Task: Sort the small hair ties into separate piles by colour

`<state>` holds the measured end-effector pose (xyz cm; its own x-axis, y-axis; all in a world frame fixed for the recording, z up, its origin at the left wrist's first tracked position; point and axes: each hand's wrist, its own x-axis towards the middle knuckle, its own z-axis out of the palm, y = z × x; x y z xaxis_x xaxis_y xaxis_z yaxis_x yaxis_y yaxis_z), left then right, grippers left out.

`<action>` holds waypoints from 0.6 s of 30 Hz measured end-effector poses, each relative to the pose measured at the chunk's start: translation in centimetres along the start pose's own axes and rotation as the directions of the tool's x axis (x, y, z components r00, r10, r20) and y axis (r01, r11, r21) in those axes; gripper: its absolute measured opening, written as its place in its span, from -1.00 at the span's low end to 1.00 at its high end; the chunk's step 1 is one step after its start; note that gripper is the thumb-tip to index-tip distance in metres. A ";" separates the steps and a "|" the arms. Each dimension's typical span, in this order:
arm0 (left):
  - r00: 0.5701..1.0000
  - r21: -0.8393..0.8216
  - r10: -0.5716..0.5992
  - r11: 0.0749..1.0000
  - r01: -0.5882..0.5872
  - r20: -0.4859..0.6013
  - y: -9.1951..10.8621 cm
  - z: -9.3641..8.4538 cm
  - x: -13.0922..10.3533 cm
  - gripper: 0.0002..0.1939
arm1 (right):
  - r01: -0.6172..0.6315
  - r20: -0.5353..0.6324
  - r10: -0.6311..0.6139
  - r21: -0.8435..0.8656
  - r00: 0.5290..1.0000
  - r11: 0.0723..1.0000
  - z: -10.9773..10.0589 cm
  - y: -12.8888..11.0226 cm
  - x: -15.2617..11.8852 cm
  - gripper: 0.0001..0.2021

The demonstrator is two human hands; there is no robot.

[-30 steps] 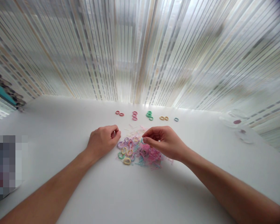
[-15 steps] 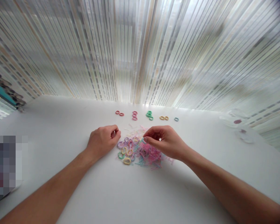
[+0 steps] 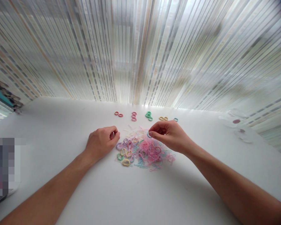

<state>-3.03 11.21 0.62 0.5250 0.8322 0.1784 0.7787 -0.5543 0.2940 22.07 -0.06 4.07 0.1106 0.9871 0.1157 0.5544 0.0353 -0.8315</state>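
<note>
My right hand (image 3: 170,136) pinches a light blue hair tie (image 3: 149,134) between thumb and forefinger, just above the far side of a mixed pile. The pile holds pink elastic bands (image 3: 150,151) in a tangle, with purple, yellow and green hair ties (image 3: 125,162) along its left side. Beside it on the left, my left hand (image 3: 103,139) rests on the table, loosely curled, thumb against forefinger; nothing shows in it. Beyond the pile lie sorted hair ties in a row: red (image 3: 118,114), pink (image 3: 134,116), green (image 3: 148,116), yellow (image 3: 163,118) and one blue (image 3: 175,119).
The white table (image 3: 103,193) reaches back to a string curtain (image 3: 135,62). Clear round plastic pieces (image 3: 242,136) lie at the far right. A blurred-out object (image 3: 2,168) stands at the left edge.
My right hand has lifted from the pile and moved a little right and away from me, with the blue hair tie in its fingertips. My left hand stays in place.
</note>
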 end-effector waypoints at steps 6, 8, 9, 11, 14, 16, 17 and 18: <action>1.000 -0.020 -0.006 1.000 0.006 -0.003 0.0 0.0 -0.1 -0.71 | -0.053 0.007 0.053 -0.007 0.999 0.999 0.0 -0.3 -0.1 -0.83; 1.000 -0.022 -0.006 1.000 0.006 -0.003 0.0 0.0 -0.1 -0.71 | -0.070 0.009 0.070 -0.009 0.997 0.997 0.0 -0.2 -0.1 -0.83; 1.000 -0.022 -0.007 1.000 0.007 0.000 0.0 0.0 -0.1 -0.71 | -0.075 0.010 0.075 -0.005 0.997 0.997 0.0 -0.2 -0.1 -0.83; 1.000 -0.018 -0.013 1.000 0.013 0.007 0.0 0.0 0.0 -0.70 | -0.077 0.005 0.077 0.007 0.997 0.997 -0.2 0.0 0.1 -0.83; 1.000 -0.002 -0.023 1.000 0.023 0.010 0.0 0.1 0.1 -0.70 | -0.070 -0.048 0.070 0.002 0.996 0.998 -1.2 0.9 0.6 -0.80; 0.999 0.004 -0.028 1.000 0.028 0.015 -0.1 0.1 0.1 -0.70 | -0.087 -0.130 0.085 -0.010 0.988 0.996 -2.6 1.8 1.2 -0.79; 0.999 0.005 -0.030 1.000 0.030 0.020 -0.1 0.0 0.1 -0.70 | -0.105 -0.188 0.101 -0.011 0.977 0.994 -3.6 2.4 1.5 -0.79; 0.999 0.005 -0.033 0.999 0.033 0.023 -0.1 0.0 0.1 -0.70 | -0.135 -0.248 0.128 -0.012 0.960 0.991 -4.7 3.1 1.8 -0.79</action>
<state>-3.02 11.35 0.65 0.5067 0.8495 0.1467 0.7972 -0.5265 0.2953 27.84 1.13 4.23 0.3815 0.9138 0.1392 0.5443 -0.1004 -0.8329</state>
